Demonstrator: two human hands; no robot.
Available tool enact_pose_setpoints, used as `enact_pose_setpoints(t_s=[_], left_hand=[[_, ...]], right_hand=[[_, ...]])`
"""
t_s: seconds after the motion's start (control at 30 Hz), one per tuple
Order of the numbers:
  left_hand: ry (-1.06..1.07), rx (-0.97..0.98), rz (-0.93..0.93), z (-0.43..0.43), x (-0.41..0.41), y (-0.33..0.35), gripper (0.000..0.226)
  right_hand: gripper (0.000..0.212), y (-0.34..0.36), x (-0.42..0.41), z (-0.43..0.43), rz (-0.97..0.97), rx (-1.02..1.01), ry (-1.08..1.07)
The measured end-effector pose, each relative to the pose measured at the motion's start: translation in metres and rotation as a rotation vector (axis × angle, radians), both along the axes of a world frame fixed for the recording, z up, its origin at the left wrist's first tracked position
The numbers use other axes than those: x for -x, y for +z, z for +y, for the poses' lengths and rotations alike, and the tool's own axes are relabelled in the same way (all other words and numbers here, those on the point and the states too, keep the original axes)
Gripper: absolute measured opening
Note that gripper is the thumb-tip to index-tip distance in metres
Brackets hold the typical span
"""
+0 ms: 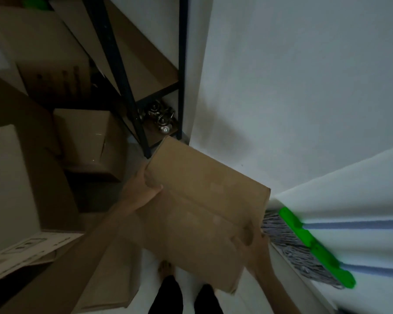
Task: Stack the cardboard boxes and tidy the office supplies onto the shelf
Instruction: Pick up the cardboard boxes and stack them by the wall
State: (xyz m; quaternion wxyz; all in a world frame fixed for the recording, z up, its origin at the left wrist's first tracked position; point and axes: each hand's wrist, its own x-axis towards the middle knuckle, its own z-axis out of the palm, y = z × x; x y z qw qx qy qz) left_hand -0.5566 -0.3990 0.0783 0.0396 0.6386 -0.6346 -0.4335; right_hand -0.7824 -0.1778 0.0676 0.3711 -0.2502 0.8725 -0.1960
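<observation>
1. Plain brown cardboard box [204,200]: closed and held tilted in the air above the pale floor [150,257]. Its far corner lies in front of the bottom right corner of the shelf.
2. Left hand [149,183]: grips the box's left edge, with the thumb laid over the top face. The fingers are hidden behind the side.
3. Right hand [252,242]: clasps the box's near right corner, with the thumb pressed on the top face. The fingers are hidden underneath.
4. Dark metal shelf with wooden boards [182,64]: stands against the white wall [304,87]. Shiny metal castors [160,120] lie at the right end of its lowest board.
5. Taped cardboard box [89,139]: sits low down, left of the shelf's front upright. A larger cardboard box [39,48] rests on a board above.
6. Green-headed mop with grey strands [313,245]: leans on the wall, near the held box's right edge.
</observation>
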Motion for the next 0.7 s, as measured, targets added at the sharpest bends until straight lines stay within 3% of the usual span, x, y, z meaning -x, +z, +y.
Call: enact_pose_setpoints(t_s=[0.23, 0.43, 0.53, 0.6, 0.67, 0.7], left_hand=[[-0.070, 0.072, -0.239, -0.087, 0.015, -0.147, 0.085], [-0.103, 0.092, -0.323, -0.134, 0.032, -0.260, 0.082], [-0.131, 0.100, -0.355, -0.148, 0.042, -0.301, 0.082], [-0.144, 0.097, -0.379, -0.157, 0.049, -0.325, 0.082], [-0.184, 0.115, -0.381, -0.160, 0.060, -0.342, 0.082], [-0.194, 0.129, -0.388, -0.162, 0.064, -0.351, 0.082]], right_hand=[[0.084, -0.162, 0.007, -0.063, -0.141, 0.020, -0.060], [0.088, -0.277, 0.007, -0.096, -0.210, 0.000, -0.021], [0.130, -0.322, 0.009, -0.101, -0.204, 0.027, 0.000], [0.144, -0.354, 0.012, -0.098, -0.240, 0.041, -0.037], [0.131, -0.365, 0.014, -0.103, -0.262, 0.046, -0.015], [0.114, -0.369, 0.014, -0.104, -0.274, 0.037, 0.004]])
